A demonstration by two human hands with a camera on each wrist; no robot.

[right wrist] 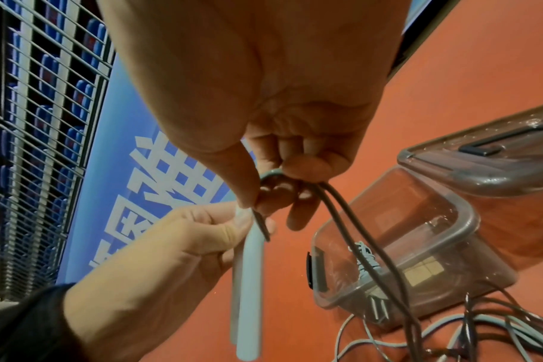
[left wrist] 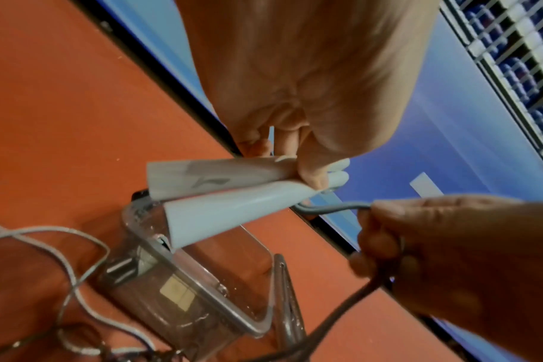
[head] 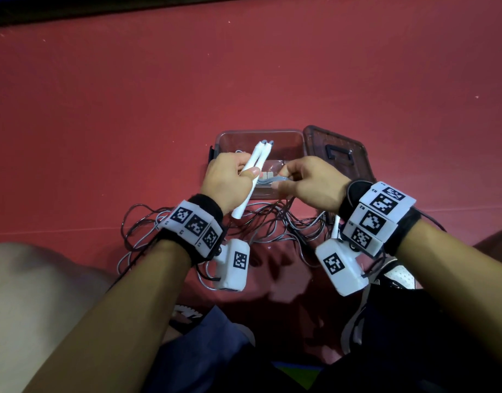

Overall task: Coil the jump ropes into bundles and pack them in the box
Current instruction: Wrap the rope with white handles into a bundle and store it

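Observation:
My left hand point(head: 230, 177) grips two white jump-rope handles point(head: 255, 165) side by side above the clear plastic box point(head: 261, 137). The handles point(left wrist: 220, 196) fan out below my left palm point(left wrist: 310, 122). My right hand point(head: 309, 182) pinches the grey cord point(right wrist: 335, 210) of that rope just right of the handles, fingers curled round a loop point(left wrist: 338, 208). Loose cord point(head: 272, 222) lies tangled on the red floor below both hands. A coiled grey rope point(right wrist: 364, 259) lies inside the box point(right wrist: 419, 220).
The box's dark lid point(head: 340, 154) lies open on the floor to the right, against the box. Red floor point(head: 244, 66) stretches ahead. My knees and a shoe point(head: 400, 275) sit close under the arms. A blue banner point(right wrist: 146, 171) and railing stand beyond.

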